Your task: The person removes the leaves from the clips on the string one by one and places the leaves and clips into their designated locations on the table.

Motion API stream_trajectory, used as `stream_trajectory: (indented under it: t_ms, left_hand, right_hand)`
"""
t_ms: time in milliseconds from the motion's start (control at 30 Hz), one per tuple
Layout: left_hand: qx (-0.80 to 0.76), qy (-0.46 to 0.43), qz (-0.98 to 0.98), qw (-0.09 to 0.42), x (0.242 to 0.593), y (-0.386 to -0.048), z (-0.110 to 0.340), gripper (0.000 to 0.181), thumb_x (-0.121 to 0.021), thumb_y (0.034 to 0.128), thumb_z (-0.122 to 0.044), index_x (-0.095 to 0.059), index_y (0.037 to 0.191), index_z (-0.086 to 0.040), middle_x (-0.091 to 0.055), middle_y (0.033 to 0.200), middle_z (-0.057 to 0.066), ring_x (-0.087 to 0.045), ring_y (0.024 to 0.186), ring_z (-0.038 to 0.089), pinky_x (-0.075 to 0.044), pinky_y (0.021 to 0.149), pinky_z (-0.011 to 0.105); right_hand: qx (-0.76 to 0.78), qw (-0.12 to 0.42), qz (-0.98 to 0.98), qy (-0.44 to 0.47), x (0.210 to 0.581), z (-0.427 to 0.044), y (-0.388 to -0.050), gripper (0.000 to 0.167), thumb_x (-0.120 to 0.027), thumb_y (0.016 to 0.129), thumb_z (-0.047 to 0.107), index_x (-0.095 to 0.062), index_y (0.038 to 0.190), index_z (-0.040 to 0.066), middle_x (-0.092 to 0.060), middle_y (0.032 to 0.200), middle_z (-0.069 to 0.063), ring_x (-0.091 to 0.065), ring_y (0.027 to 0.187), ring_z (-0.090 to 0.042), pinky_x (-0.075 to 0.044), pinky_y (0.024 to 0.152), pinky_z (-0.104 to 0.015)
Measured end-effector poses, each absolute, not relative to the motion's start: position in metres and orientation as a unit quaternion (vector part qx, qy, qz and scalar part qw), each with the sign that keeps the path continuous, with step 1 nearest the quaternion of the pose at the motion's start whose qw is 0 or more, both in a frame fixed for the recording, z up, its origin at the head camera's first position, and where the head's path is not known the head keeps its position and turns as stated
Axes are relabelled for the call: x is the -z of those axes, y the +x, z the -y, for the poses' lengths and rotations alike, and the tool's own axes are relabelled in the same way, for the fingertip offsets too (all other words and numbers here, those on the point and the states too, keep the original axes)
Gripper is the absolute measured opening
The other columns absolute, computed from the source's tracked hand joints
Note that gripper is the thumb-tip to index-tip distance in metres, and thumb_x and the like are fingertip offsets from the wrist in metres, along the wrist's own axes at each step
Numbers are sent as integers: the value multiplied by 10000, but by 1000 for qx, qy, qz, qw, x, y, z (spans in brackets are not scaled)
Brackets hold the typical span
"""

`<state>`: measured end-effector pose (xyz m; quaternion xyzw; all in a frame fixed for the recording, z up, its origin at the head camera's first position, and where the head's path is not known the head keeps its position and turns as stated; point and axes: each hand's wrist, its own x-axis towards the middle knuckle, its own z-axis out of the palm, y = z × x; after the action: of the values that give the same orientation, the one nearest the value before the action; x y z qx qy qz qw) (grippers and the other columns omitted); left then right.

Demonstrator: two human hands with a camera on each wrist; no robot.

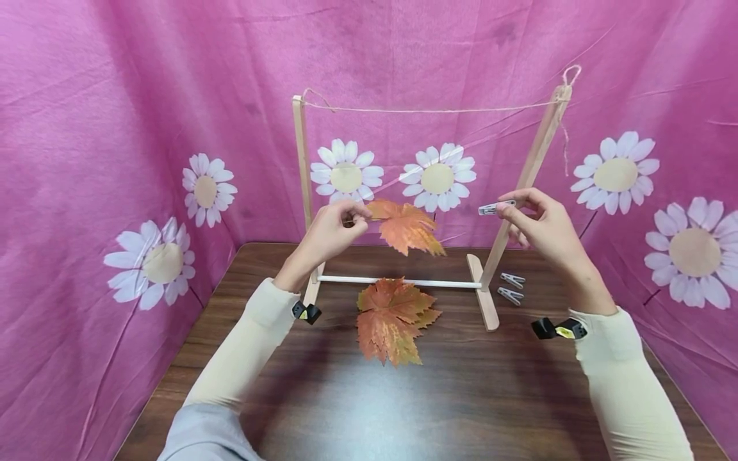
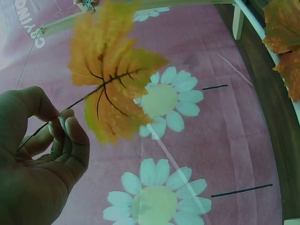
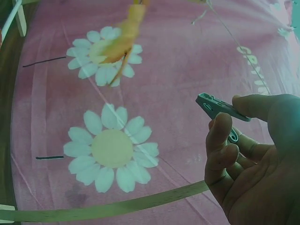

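My left hand (image 1: 337, 227) pinches the thin stem of an orange artificial maple leaf (image 1: 406, 225), held in the air above the stand's white crossbar. In the left wrist view the leaf (image 2: 110, 77) spreads out beyond my fingertips, its dark veins showing. A grey metal clothespin (image 1: 496, 208) is pinched between thumb and fingers of my right hand (image 1: 544, 224), in front of the stand's right post. The right wrist view shows this clothespin (image 3: 220, 108) pointing away from the fingers. Above both hands a twine line (image 1: 426, 110) runs between the post tops.
More maple leaves (image 1: 394, 320) lie overlapping on the brown table (image 1: 369, 410), before the white crossbar (image 1: 398, 282). Two clothespins (image 1: 512, 288) lie right of the stand's right foot (image 1: 483, 294). The wooden left post (image 1: 302, 160) stands behind my left hand. Pink flowered cloth (image 1: 259, 77) surrounds the table.
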<state>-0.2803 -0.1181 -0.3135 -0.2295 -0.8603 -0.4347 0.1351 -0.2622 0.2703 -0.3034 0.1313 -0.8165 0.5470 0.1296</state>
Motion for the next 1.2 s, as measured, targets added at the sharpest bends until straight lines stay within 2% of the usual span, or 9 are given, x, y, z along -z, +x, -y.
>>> stream_trajectory:
  t_ms: [300,500,633,767,1000,1100,1200]
  left_hand:
    - [444,-222,855,152,328,-278,119,208,-598,922,-84,-775,1027,-107,-749,977,43,-645,824,145,-507,756,274]
    - [485,-238,828,153,346,-277,118,201,-611,925,-58,-763,1054,-82,-700,873,45,-642,786,140,-539,760,264]
    - [505,-247,815,144,359,-275,118,196,-618,944,-46,-758,1080,-61,-754,938,52,-666,823,147,-557,771,284]
    - [528,-241,804,128,371,-272,119,186,-624,966,-35,-756,1096,-46,-746,956,65,-648,844,123,-565,796,271]
    - [560,-221,791,111,388,-268,120,189,-621,968,-27,-749,1105,0,-711,943,61,-638,866,96,-540,792,202]
    - [566,-214,789,107,395,-265,121,176,-634,971,-36,-755,1099,-30,-730,959,62,-672,868,89,-555,785,197]
    - [567,-216,787,112,402,-262,121,168,-646,967,-26,-766,1079,-60,-738,934,124,-707,830,103,-572,749,203]
  right_hand:
    - [-539,120,825,116,317,-271,-261,237,-712,1041,259,-675,1248,150,-650,699,82,-597,526,-90,-471,440,-238]
    - [-532,109,828,140,331,-276,-262,219,-716,1034,194,-659,1241,150,-677,674,50,-619,502,-112,-490,423,-255]
    - [-530,90,834,119,343,-280,-261,286,-747,1011,184,-636,1271,137,-693,674,33,-630,510,-117,-507,428,-265]
    - [-529,79,839,99,353,-285,-259,336,-760,999,168,-609,1292,101,-698,679,43,-628,524,-75,-493,428,-248]
    - [-521,89,842,110,371,-294,-255,272,-734,1012,146,-610,1245,80,-695,676,106,-613,533,-46,-482,441,-230]
    - [-523,91,841,105,380,-298,-254,242,-739,1010,152,-623,1212,85,-706,697,116,-629,552,-48,-494,455,-232]
    - [-521,88,844,94,391,-303,-253,254,-751,1005,174,-625,1203,77,-699,692,129,-636,557,-45,-502,456,-245]
